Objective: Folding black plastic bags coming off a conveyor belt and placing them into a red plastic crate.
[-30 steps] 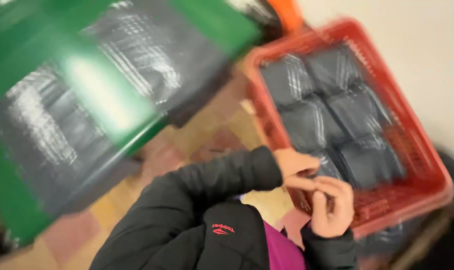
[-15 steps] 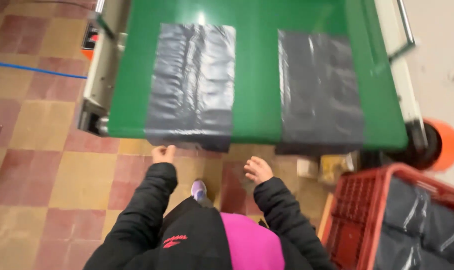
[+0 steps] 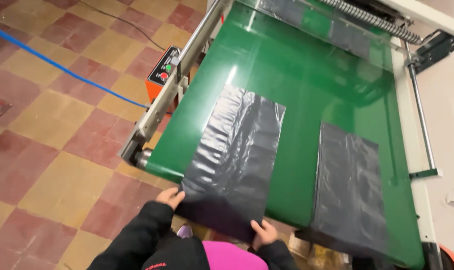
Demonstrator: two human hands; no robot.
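1. since the previous frame, both hands moved onto the near edge of the left black plastic bag [image 3: 234, 160].
2. left hand [image 3: 170, 198] and right hand [image 3: 263, 233] pinch its overhanging corners.
3. bag lies on green conveyor belt [image 3: 297, 75]; second black bag [image 3: 349, 190] alongside, apart.

- The left hand [image 3: 171, 198] and right hand [image 3: 263, 233], empty half a second ago, are now gripping the near edge of the left black bag [image 3: 235, 160].
- That edge is hanging off the green belt [image 3: 297, 75].
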